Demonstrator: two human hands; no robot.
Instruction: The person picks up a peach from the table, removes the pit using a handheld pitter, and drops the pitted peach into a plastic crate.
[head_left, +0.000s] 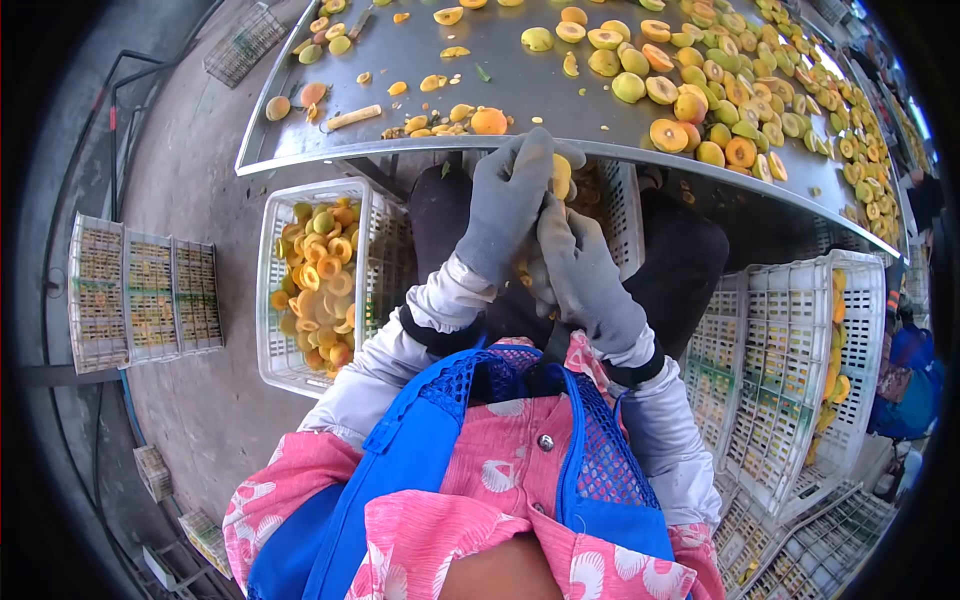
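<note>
Fruit point(561, 176), yellow, sits pinched between gloved left hand point(507, 200) fingers and right hand point(585, 270) fingers, both closed on it, below worktop point(500, 60) edge, seemingly to split it.

Both gloved hands are raised together in front of the chest, seen from above. The left hand point(505, 195), in a grey glove, is curled with its fingers point(532, 150) pointing upward and closed in a grip around a small object. The right hand point(585, 270), also gloved in grey, is pressed against the left from just below, its fingers bent toward the same spot. Both forearms, covered by pale sleeves with dark cuffs at the wrists, are bent at the elbows and angled inward so that the wrists nearly meet.
</note>
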